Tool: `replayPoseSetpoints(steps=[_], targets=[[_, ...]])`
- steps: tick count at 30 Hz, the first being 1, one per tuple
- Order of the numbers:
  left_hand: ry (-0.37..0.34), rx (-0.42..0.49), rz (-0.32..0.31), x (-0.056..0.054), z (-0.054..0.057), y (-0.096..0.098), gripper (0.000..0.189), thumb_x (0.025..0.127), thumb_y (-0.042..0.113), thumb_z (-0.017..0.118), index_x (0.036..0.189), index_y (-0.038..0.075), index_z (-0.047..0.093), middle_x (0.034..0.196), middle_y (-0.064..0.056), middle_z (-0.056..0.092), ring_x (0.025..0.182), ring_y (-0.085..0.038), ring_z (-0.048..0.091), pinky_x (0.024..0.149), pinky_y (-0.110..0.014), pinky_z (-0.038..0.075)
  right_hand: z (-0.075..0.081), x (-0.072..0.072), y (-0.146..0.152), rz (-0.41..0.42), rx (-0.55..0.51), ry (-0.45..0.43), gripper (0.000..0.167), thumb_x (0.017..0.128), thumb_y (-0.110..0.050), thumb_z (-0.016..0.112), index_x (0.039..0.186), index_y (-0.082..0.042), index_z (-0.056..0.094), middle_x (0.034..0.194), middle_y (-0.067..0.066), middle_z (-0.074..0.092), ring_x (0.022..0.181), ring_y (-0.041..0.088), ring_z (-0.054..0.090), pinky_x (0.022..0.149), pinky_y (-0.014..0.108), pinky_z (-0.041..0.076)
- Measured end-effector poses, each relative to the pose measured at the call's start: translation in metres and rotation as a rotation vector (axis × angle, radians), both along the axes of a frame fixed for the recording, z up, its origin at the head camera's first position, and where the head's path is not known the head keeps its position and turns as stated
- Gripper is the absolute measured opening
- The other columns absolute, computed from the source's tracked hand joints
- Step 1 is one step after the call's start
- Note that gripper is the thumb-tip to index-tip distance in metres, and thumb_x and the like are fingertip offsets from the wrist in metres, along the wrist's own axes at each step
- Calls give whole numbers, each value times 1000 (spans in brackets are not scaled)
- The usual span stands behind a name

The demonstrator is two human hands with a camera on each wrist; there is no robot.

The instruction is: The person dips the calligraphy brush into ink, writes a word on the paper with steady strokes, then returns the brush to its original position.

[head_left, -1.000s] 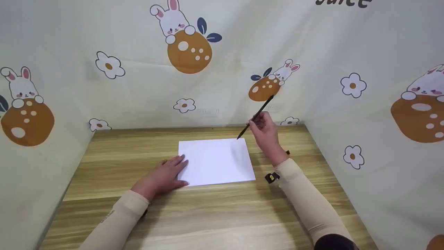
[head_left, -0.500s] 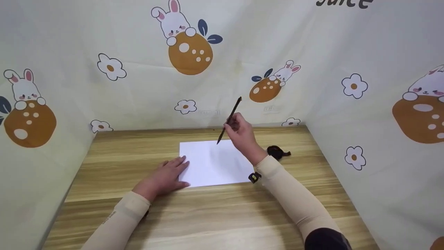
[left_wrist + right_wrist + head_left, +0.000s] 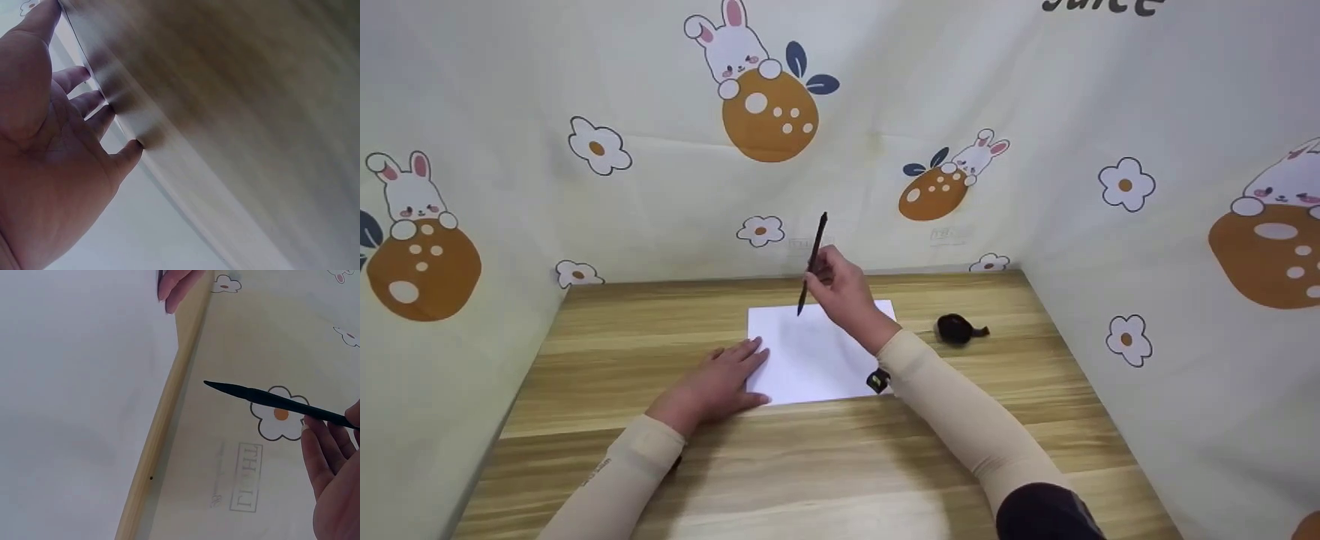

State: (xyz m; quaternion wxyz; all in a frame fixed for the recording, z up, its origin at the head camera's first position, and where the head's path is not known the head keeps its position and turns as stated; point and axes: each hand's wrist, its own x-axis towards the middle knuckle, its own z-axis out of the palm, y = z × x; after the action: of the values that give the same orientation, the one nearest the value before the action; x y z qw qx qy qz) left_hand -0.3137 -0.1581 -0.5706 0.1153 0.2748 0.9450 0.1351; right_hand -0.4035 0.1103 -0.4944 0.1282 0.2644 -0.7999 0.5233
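Note:
A blank white sheet of paper (image 3: 810,371) lies on the wooden table. My left hand (image 3: 716,386) rests on its left edge, fingers spread; the left wrist view shows the same hand (image 3: 62,135) palm-side, fingertips at the edge. My right hand (image 3: 844,289) pinches a thin black writing brush (image 3: 816,247) over the sheet's far edge. In the right wrist view the brush (image 3: 275,399) ends in a tapered dark tip, which appears raised off the paper (image 3: 73,394).
A small round black dish-like thing (image 3: 955,330) with a short tail stands right of the paper. A pale cloth (image 3: 660,202) printed with rabbits, oranges and flowers encloses the table (image 3: 645,330) at the back and both sides. A black device sits at my right wrist.
My right hand has moved left with the brush, from the sheet's far right corner towards its middle, uncovering the round black thing. My left hand keeps its place.

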Motion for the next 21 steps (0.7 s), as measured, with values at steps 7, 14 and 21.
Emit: replayPoseSetpoints(steps=[7,14,21], targets=[[8,-3,10,0,-1,-1,88,106,57,69,173,9,38,181,-16,27,168,-36,25,130,-69,23,-1,-4,-14,2,40,0,15,106,-4,70,121,-4,65,107,10,76,97,15,75,86,29,64],[-14,-4,16,0,1,1,88,105,56,71,173,10,38,181,-16,27,168,-37,24,131,-69,22,-4,-4,-25,1,164,44,17,107,-7,71,123,-6,64,110,4,75,100,12,74,89,23,62],[-14,-27,27,-1,0,1,89,105,60,69,173,12,38,182,-13,27,168,-34,24,131,-68,22,-4,-4,-34,8,192,45,16,108,-8,70,123,-6,64,111,4,74,102,11,74,91,22,61]])
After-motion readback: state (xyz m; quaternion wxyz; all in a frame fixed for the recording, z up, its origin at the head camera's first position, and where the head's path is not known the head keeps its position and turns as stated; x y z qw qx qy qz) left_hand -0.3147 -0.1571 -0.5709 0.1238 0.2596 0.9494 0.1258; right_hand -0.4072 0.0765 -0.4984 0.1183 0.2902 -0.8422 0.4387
